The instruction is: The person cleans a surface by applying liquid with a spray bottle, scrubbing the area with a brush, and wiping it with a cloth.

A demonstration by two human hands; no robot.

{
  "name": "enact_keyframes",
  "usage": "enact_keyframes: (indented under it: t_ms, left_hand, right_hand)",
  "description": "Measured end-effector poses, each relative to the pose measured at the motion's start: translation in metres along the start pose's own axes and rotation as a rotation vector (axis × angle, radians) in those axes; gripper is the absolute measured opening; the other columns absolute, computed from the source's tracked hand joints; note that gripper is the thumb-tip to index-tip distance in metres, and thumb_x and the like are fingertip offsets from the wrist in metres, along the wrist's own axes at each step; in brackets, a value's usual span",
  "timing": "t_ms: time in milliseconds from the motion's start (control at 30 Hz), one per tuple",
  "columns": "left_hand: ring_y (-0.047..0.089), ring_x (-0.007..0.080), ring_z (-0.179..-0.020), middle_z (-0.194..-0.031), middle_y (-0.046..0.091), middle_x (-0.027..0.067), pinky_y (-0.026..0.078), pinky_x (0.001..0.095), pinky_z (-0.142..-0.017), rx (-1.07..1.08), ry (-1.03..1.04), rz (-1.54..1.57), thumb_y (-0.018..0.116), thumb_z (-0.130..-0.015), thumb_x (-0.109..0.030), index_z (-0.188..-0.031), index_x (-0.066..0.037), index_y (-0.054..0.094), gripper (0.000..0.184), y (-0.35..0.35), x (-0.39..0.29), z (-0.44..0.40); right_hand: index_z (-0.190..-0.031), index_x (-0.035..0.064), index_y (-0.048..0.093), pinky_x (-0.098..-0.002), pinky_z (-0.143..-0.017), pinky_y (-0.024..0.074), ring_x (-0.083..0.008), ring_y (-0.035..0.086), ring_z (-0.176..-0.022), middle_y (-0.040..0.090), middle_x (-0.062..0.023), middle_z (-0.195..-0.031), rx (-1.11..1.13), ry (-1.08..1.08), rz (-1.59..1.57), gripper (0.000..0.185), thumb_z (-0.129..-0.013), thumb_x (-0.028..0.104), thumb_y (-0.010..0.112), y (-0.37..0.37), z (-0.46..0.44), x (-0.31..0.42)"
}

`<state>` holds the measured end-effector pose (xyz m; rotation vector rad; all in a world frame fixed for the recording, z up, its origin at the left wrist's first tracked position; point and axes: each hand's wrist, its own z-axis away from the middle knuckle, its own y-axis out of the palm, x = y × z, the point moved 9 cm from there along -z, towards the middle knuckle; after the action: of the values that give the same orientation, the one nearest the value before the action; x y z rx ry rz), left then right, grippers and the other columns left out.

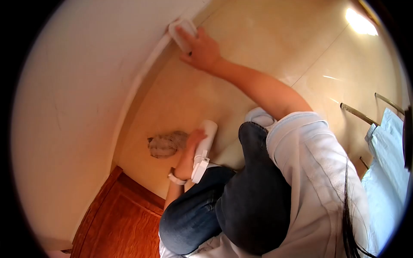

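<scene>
My right hand (202, 49) reaches far forward and holds a white oblong pad (176, 33) against the foot of the white wall, where it meets the floor. Its fingers lie over the pad; whether it is a sponge or a brush cannot be made out. Closer in, my left hand (195, 139) grips a white bottle (208, 131) with an angular white top that looks like a spray head, pointing back towards my knees. Beside that hand, a crumpled grey cloth (163, 145) lies on the floor.
The white wall (81, 86) curves along the left. A reddish-brown wooden panel (120, 219) stands at the lower left. At the right are metal legs (359, 114) and hanging light-blue fabric (387, 150). Shiny beige tiles (266, 47) cover the floor.
</scene>
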<state>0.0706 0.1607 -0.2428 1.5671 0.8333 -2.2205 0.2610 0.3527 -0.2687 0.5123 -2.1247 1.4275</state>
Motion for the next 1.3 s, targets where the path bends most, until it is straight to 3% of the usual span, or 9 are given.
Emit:
enact_keyframes:
  t_ms: [233, 333, 533, 733, 800, 833, 1000, 1167, 1300]
  left_hand:
    - [0.038, 0.0243, -0.126, -0.133, 0.038, 0.0126, 0.028, 0.0366, -0.105, -0.448, -0.222, 0.654, 0.053, -0.09, -0.021, -0.136, -0.004, 0.029, 0.054, -0.118, 0.034, -0.033]
    - [0.045, 0.0195, -0.117, -0.127, 0.045, 0.008, 0.034, 0.0343, -0.098, -0.44, -0.356, 0.39, 0.055, -0.09, -0.027, -0.133, -0.006, 0.035, 0.051, -0.132, 0.011, -0.071]
    - [0.048, 0.0137, -0.094, -0.112, 0.05, 0.0016, 0.039, 0.0327, -0.08, -0.614, -0.621, 0.751, 0.055, -0.09, -0.035, -0.118, -0.013, 0.05, 0.036, -0.123, 0.035, -0.102]
    - [0.053, 0.0172, -0.088, -0.101, 0.053, 0.0076, 0.044, 0.0334, -0.07, -0.691, -0.343, 0.246, 0.063, -0.084, -0.031, -0.108, -0.008, 0.053, 0.034, -0.157, 0.051, -0.1]
    - [0.054, 0.0262, -0.084, -0.102, 0.051, 0.0146, 0.045, 0.0386, -0.065, -0.82, -0.08, -0.648, 0.07, -0.075, -0.029, -0.111, -0.009, 0.051, 0.045, -0.148, -0.014, -0.091]
    - [0.054, 0.0262, -0.084, -0.102, 0.051, 0.0146, 0.045, 0.0386, -0.065, -0.817, -0.083, -0.648, 0.07, -0.075, -0.029, -0.111, -0.009, 0.051, 0.045, -0.148, -0.016, -0.094]
    - [0.053, 0.0336, -0.084, -0.104, 0.046, 0.0141, 0.044, 0.0442, -0.063, -0.252, 0.1, -1.3, 0.074, -0.061, -0.025, -0.12, -0.009, 0.044, 0.068, -0.111, -0.038, -0.142]
    - [0.05, 0.0376, -0.087, -0.11, 0.044, 0.019, 0.043, 0.0467, -0.071, -0.352, 0.209, -1.425, 0.074, -0.065, -0.018, -0.126, -0.006, 0.037, 0.072, -0.115, -0.046, -0.148]
    - [0.05, 0.0395, -0.091, -0.114, 0.043, 0.0194, 0.046, 0.046, -0.07, -0.338, 0.207, -1.367, 0.072, -0.068, -0.019, -0.13, -0.01, 0.035, 0.073, -0.116, -0.033, -0.125]
  right_hand:
    - [-0.127, 0.0143, 0.042, -0.044, -0.068, 0.0487, -0.0341, 0.056, -0.086, 0.049, -0.0173, -0.105, 0.1, 0.129, -0.124, 0.068, -0.067, 0.029, 0.071, 0.008, 0.016, 0.038]
    - [-0.118, 0.008, 0.045, -0.0436, -0.07, 0.0478, -0.0341, 0.055, -0.089, 0.049, -0.0161, -0.106, 0.193, -0.048, -0.195, 0.061, -0.067, 0.027, 0.072, 0.016, 0.028, 0.074]
    - [-0.114, 0.0048, 0.045, -0.0438, -0.069, 0.047, -0.0341, 0.056, -0.089, 0.055, -0.0153, -0.099, 0.128, -0.137, -0.416, 0.058, -0.066, 0.021, 0.072, 0.013, 0.05, 0.1]
    - [-0.112, 0.0031, 0.047, -0.0422, -0.075, 0.045, -0.0358, 0.054, -0.096, 0.055, -0.0176, -0.108, 0.416, -0.186, -0.829, 0.046, -0.069, 0.01, 0.062, 0.016, 0.091, 0.106]
    - [-0.111, 0.003, 0.047, -0.0423, -0.081, 0.0429, -0.0373, 0.05, -0.102, 0.051, -0.0195, -0.114, 0.197, -0.248, -0.776, 0.044, -0.069, 0.008, 0.06, -0.004, 0.103, 0.092]
    - [-0.111, 0.003, 0.048, -0.0423, -0.083, 0.0422, -0.0378, 0.049, -0.104, 0.05, -0.0201, -0.116, 0.126, -0.265, -0.756, 0.044, -0.069, 0.008, 0.059, -0.013, 0.113, 0.084]
    - [-0.112, 0.0016, 0.048, -0.0443, -0.091, 0.0392, -0.0399, 0.045, -0.111, 0.047, -0.0228, -0.119, 0.702, -0.136, -0.618, 0.047, -0.067, 0.006, 0.058, 0.007, 0.183, 0.047]
    - [-0.105, 0.0008, 0.05, -0.0451, -0.091, 0.0389, -0.0401, 0.047, -0.105, 0.049, -0.0229, -0.112, 0.933, 0.008, -0.349, 0.043, -0.063, 0.006, 0.057, -0.001, 0.212, 0.014]
    - [-0.103, 0.0003, 0.051, -0.0467, -0.089, 0.0398, -0.0411, 0.047, -0.103, 0.049, -0.0229, -0.11, 0.556, -0.164, -0.366, 0.042, -0.062, 0.009, 0.058, -0.059, 0.211, -0.005]
